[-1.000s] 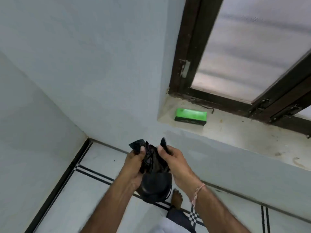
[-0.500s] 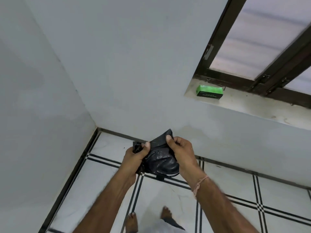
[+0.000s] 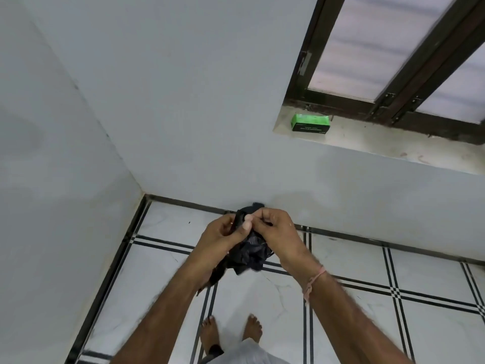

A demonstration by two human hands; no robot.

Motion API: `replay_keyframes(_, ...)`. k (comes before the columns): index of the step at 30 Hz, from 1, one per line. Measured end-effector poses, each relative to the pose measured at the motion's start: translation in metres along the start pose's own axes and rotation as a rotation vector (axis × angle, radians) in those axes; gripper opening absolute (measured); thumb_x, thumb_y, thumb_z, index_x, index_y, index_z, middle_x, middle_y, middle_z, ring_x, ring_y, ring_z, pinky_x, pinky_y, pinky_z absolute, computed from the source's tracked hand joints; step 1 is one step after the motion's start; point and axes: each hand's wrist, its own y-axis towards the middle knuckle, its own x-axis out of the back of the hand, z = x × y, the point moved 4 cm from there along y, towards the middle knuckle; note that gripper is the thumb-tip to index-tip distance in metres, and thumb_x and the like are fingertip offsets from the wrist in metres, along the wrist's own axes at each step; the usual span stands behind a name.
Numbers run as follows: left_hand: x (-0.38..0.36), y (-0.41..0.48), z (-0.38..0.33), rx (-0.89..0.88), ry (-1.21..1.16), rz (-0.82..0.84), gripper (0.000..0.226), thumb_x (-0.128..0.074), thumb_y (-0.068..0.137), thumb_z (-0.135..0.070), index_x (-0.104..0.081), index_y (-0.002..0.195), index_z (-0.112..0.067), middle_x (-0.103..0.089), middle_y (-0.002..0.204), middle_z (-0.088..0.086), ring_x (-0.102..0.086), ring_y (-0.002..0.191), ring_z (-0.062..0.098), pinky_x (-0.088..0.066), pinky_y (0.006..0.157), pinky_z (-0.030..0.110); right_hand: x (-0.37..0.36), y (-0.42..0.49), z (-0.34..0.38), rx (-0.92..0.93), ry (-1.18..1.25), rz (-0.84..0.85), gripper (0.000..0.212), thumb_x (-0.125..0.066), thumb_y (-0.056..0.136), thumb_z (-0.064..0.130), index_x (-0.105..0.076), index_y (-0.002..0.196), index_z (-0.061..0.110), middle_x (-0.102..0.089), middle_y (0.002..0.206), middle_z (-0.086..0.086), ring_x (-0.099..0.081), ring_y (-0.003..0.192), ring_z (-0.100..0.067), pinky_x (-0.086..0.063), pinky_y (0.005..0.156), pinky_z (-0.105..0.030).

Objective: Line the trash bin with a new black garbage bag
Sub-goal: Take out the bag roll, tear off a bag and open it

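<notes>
A crumpled black garbage bag (image 3: 249, 254) hangs bunched between both hands, above the tiled floor near the wall. My left hand (image 3: 223, 236) pinches its upper edge with thumb and fingers. My right hand (image 3: 278, 232) pinches the same edge right beside it, the fingertips of both hands almost touching. A loose tail of the bag droops under my left wrist. No trash bin is in view.
A green box (image 3: 311, 122) lies on the window sill (image 3: 380, 143) at the upper right, below a dark-framed window (image 3: 393, 74). White walls meet in a corner at the left. My bare feet (image 3: 231, 334) stand on white floor tiles (image 3: 354, 324) with black lines.
The view has tilted down and back from the wall, showing more floor and my feet. My hands have drawn closer together on the bag's top edge, and the bag hangs lower and looser.
</notes>
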Motion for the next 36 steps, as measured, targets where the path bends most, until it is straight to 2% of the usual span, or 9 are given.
replay_keyframes(3,-0.01,0.002,0.0,-0.054,-0.045,-0.13,0.025,-0.065,0.099,-0.036,-0.077,0.112,-0.018,-0.081,0.102,0.008,-0.077,0.099,0.025,-0.06,0.074,0.024,0.008,-0.004,0.002,-0.022,0.072,-0.011,0.017,-0.075,0.096,0.018,-0.077,0.09,0.002,-0.079,0.092,-0.022,-0.073,0.081,-0.023,-0.06,0.082,-0.039)
replay_keyframes(7,-0.018,0.002,0.001,-0.05,-0.122,-0.262,0.033,-0.056,0.103,-0.041,-0.079,0.102,-0.017,-0.08,0.098,0.012,-0.078,0.094,0.031,-0.064,0.08,0.045,0.02,-0.012,-0.006,-0.161,0.244,0.04,0.006,-0.074,0.095,0.013,-0.078,0.095,0.008,-0.078,0.09,-0.013,-0.075,0.084,-0.025,-0.062,0.083,-0.045)
replay_keyframes(11,-0.025,0.002,-0.004,-0.046,-0.162,-0.365,0.048,-0.057,0.101,-0.047,-0.077,0.096,-0.004,-0.077,0.096,0.025,-0.073,0.094,0.046,-0.06,0.084,0.056,0.022,-0.021,-0.009,-0.224,0.292,0.052,0.014,-0.072,0.097,0.023,-0.078,0.093,0.011,-0.075,0.088,-0.007,-0.069,0.081,-0.017,-0.057,0.07,-0.026)
replay_keyframes(15,-0.025,0.005,-0.005,0.02,-0.288,-0.416,0.044,-0.064,0.097,-0.045,-0.078,0.097,-0.003,-0.078,0.098,0.024,-0.075,0.083,0.033,-0.065,0.071,0.041,0.023,-0.024,-0.009,-0.258,0.417,0.096,0.02,-0.07,0.099,0.02,-0.077,0.105,0.003,-0.078,0.095,-0.01,-0.073,0.085,-0.018,-0.059,0.078,-0.029)
replay_keyframes(21,-0.025,0.005,0.002,0.033,-0.317,-0.404,0.037,-0.067,0.097,-0.043,-0.079,0.095,-0.008,-0.078,0.097,0.022,-0.076,0.077,0.026,-0.061,0.061,0.034,0.026,-0.025,-0.01,-0.319,0.397,0.064,0.02,-0.075,0.094,0.034,-0.075,0.088,0.015,-0.074,0.095,-0.012,-0.062,0.087,-0.024,-0.051,0.071,-0.026)
replay_keyframes(24,-0.028,0.004,0.006,-0.019,-0.083,-0.552,0.027,-0.072,0.094,-0.039,-0.07,0.101,-0.013,-0.073,0.102,0.017,-0.071,0.094,0.031,-0.061,0.084,0.049,0.027,-0.026,-0.009,-0.332,0.438,0.077,0.028,-0.077,0.087,0.041,-0.073,0.086,0.014,-0.074,0.091,-0.012,-0.064,0.078,-0.021,-0.051,0.064,-0.024)
replay_keyframes(26,-0.028,-0.004,0.0,-0.155,0.255,-0.724,0.022,-0.075,0.09,-0.04,-0.064,0.103,-0.025,-0.066,0.101,-0.002,-0.062,0.102,0.024,-0.055,0.089,0.043,0.029,-0.025,-0.007,-0.327,0.449,0.082,0.036,-0.078,0.081,0.046,-0.07,0.089,0.011,-0.073,0.079,-0.005,-0.064,0.065,-0.013,-0.05,0.055,-0.021)
replay_keyframes(31,-0.059,-0.001,0.001,-0.185,-0.048,-0.285,0.03,-0.074,0.091,-0.043,-0.073,0.104,-0.015,-0.075,0.104,0.014,-0.072,0.102,0.028,-0.06,0.09,0.039,0.029,-0.022,-0.008,-0.343,0.58,0.104,0.024,-0.076,0.085,0.036,-0.067,0.085,0.014,-0.067,0.075,-0.002,-0.062,0.067,-0.011,-0.052,0.061,-0.023)
replay_keyframes(36,-0.062,0.004,0.0,-0.145,-0.245,-0.375,0.028,-0.076,0.086,-0.028,-0.072,0.095,-0.003,-0.07,0.091,0.019,-0.066,0.088,0.025,-0.056,0.084,0.042,0.035,-0.022,-0.006,-0.304,0.613,0.158,0.022,-0.078,0.081,0.022,-0.075,0.097,0.008,-0.069,0.079,-0.003,-0.063,0.066,-0.008,-0.054,0.061,-0.022)
